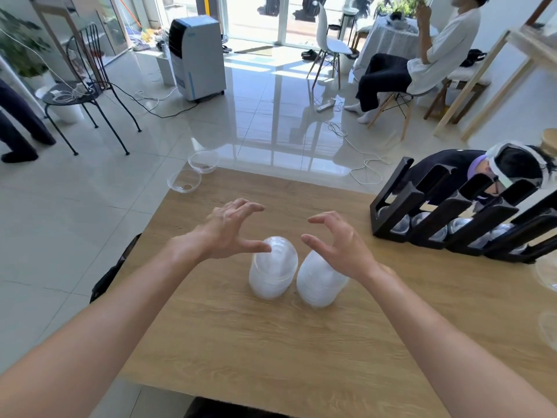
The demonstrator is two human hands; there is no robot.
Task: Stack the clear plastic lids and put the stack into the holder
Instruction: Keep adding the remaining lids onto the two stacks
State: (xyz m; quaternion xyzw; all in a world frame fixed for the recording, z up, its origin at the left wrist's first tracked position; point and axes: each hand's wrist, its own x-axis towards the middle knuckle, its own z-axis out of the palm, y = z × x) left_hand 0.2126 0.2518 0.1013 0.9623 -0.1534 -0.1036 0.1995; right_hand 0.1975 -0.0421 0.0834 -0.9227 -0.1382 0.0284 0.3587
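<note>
Two stacks of clear domed plastic lids stand side by side on the wooden table (229, 336). My left hand (230, 229) hovers with spread fingers just above the left stack (272, 271), its thumb tip near the top lid. Over the right stack (319, 283) my right hand (339, 242) is open too, the wrist hiding part of that stack. Neither hand grips anything. The black slotted holder (398, 206) stands at the table's right, with lids resting in the bottoms of its slots.
Two loose clear lids (193, 173) lie at the table's far left corner. More clear lids (547, 273) show at the right edge. A person wearing a headset crouches behind the holder. Chairs, a cooler unit and another seated person fill the floor beyond.
</note>
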